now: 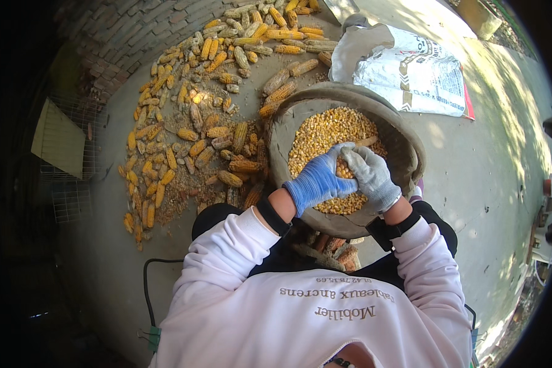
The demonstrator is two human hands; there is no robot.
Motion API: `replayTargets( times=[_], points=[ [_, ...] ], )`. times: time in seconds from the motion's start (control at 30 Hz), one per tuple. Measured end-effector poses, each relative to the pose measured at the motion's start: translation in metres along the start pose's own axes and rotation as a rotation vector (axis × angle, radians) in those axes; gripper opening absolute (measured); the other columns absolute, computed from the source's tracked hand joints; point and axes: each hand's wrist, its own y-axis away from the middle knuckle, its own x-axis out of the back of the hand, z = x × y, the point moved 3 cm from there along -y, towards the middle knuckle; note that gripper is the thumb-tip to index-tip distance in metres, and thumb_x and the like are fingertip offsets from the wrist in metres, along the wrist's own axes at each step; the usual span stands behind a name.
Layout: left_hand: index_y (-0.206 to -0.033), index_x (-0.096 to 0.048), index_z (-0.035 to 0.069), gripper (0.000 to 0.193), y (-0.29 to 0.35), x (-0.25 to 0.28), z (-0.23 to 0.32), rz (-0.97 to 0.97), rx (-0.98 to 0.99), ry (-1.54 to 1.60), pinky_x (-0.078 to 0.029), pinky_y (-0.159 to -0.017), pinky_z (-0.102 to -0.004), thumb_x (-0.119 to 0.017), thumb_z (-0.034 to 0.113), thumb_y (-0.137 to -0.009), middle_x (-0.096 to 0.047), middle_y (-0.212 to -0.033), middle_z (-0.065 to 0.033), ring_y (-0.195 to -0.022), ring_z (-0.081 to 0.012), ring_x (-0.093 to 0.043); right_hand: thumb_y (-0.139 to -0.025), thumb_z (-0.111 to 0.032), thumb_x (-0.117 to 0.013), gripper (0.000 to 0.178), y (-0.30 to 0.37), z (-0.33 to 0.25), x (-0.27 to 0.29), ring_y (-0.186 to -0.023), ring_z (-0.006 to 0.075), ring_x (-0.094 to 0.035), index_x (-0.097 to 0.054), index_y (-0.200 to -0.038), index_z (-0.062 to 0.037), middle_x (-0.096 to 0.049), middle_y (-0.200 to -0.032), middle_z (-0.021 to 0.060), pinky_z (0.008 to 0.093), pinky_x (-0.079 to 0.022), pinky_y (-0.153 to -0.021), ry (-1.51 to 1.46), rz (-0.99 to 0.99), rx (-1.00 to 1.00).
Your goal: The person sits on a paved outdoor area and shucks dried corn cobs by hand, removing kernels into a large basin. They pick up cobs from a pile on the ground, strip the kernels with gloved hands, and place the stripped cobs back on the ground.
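Note:
My left hand [321, 180], in a blue glove, and my right hand [372, 178], in a pale grey glove, meet over a round, brownish basin [403, 130]. Loose yellow corn kernels [328, 127] cover the bottom of the basin. The fingers of both hands are curled together around a corn cob. Most of it is hidden by the gloves; a tan piece, apparently its end [367, 141], shows just beyond the right fingers.
Many corn cobs [217, 132] lie heaped on the ground left of and beyond the basin, among loose bits. A white printed sack [420, 76] lies at the far right. Wire mesh [73, 199] stands at the left, near a brick surface [135, 30]. Several cobs [337, 248] lie below the basin.

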Motion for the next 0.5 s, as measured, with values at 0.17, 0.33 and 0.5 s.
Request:
replayTargets(
  times=[0.17,0.33,0.5],
  points=[
    [-0.128,-0.037,-0.002,0.079,0.0055,-0.0059,-0.0020,-0.019,0.040,-0.277,-0.046,-0.087,-0.0309,-0.077,0.030,-0.067,-0.058,-0.106,-0.0167,-0.098,-0.0207,-0.058,-0.090,-0.032,-0.056,0.038,-0.0019,0.0061,0.0004,-0.077,0.0071,-0.054,-0.058,-0.104,0.0030,-0.060,-0.085,0.0021,0.0212,-0.046,-0.067,-0.365,0.128,-0.045],
    [-0.125,-0.040,-0.002,0.074,-0.0006,-0.0035,-0.0050,-0.037,0.191,-0.232,-0.047,-0.085,-0.0325,-0.075,0.027,-0.067,-0.059,-0.104,-0.0187,-0.095,-0.0265,-0.059,-0.084,-0.043,-0.061,0.049,-0.0011,0.0052,-0.0018,-0.075,0.0080,-0.052,-0.058,-0.101,0.0034,-0.059,-0.081,0.0033,0.0237,-0.046,-0.066,-0.223,0.090,-0.055],
    [-0.123,-0.041,0.001,0.073,0.0002,-0.0105,0.0011,-0.017,0.190,-0.493,-0.048,-0.082,-0.0375,-0.075,0.027,-0.064,-0.059,-0.103,-0.0207,-0.094,-0.0336,-0.059,-0.087,-0.040,-0.057,0.041,0.0032,0.0077,-0.0055,-0.067,0.0100,-0.050,-0.057,-0.091,0.0006,-0.056,-0.073,0.0020,0.0267,-0.044,-0.062,0.091,0.059,0.058]
  ],
)
